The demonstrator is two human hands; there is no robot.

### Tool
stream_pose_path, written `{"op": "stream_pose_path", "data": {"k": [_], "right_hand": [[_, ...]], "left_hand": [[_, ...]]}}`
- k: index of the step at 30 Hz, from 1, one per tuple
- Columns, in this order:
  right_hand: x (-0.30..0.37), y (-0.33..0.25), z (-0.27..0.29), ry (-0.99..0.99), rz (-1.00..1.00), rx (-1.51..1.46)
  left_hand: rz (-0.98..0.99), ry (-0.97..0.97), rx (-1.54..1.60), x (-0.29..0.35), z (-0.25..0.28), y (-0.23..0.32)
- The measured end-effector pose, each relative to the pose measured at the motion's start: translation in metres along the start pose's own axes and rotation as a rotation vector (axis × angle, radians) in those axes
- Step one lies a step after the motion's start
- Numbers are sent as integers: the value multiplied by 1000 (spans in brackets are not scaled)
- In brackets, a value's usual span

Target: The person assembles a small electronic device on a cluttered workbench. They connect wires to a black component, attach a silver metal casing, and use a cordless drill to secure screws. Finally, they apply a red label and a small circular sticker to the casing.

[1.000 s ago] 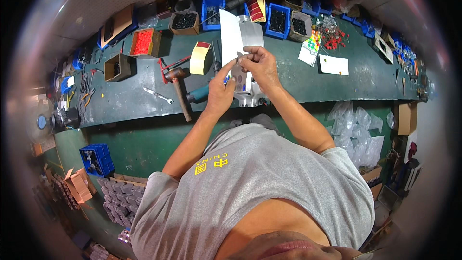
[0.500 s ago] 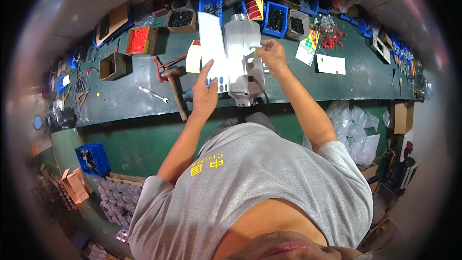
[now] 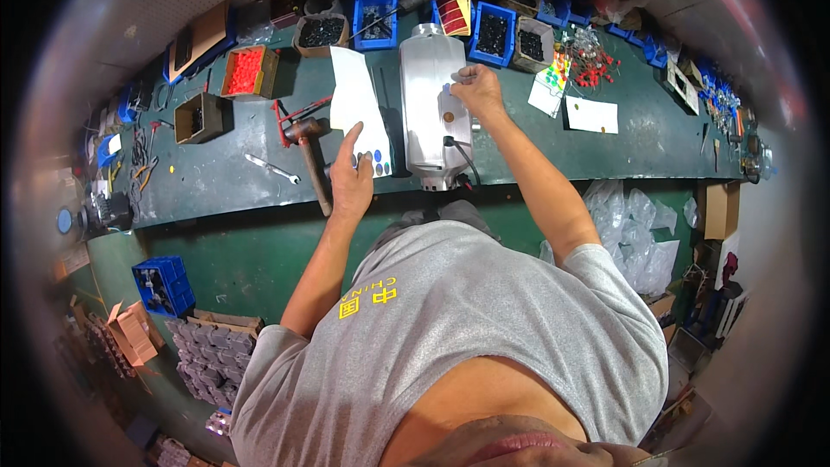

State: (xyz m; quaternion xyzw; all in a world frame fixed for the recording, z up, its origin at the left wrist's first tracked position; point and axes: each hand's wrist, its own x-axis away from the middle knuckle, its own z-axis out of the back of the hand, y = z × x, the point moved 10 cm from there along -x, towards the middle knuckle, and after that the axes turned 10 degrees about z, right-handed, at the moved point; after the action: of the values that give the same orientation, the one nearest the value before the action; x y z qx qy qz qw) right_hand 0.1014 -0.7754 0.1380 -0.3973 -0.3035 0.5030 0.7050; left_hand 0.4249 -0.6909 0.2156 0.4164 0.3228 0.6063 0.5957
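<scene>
My left hand (image 3: 352, 186) grips the lower end of a long white sticker sheet (image 3: 354, 95), its index finger stretched along it. Round blue and green stickers show beside the fingers. To the right of the sheet, a silver metal housing (image 3: 422, 78), roughly cylindrical, lies on the bench with its narrow neck pointing away. A black cable (image 3: 468, 160) comes out near its front end. Above the housing's right side my right hand (image 3: 480, 93) is closed in a pinch; whatever is between the fingertips is too small to make out. A small brownish round spot sits on the housing below them.
A hammer (image 3: 313, 164) and a wrench (image 3: 272, 169) lie left on the green bench (image 3: 233, 143). Boxes of small parts, including a box of red pieces (image 3: 249, 72) and a blue bin (image 3: 494, 35), line the back. A white card (image 3: 592, 114) lies right.
My left hand has moved the sticker sheet left and down, away from the housing, uncovering a blue bin behind. My right hand stays over the housing, shifted slightly left.
</scene>
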Motion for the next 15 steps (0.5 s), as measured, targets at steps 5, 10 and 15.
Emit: {"op": "stream_pose_path", "data": {"k": [5, 10, 15], "right_hand": [[0, -9, 4, 9, 11, 67], [-1, -15, 3, -7, 24, 117], [-1, -17, 1, -18, 51, 148]], "left_hand": [[-32, 24, -36, 0, 0, -4], [14, 7, -29, 0, -1, -10], [-11, 25, -30, 0, -2, -9]]}}
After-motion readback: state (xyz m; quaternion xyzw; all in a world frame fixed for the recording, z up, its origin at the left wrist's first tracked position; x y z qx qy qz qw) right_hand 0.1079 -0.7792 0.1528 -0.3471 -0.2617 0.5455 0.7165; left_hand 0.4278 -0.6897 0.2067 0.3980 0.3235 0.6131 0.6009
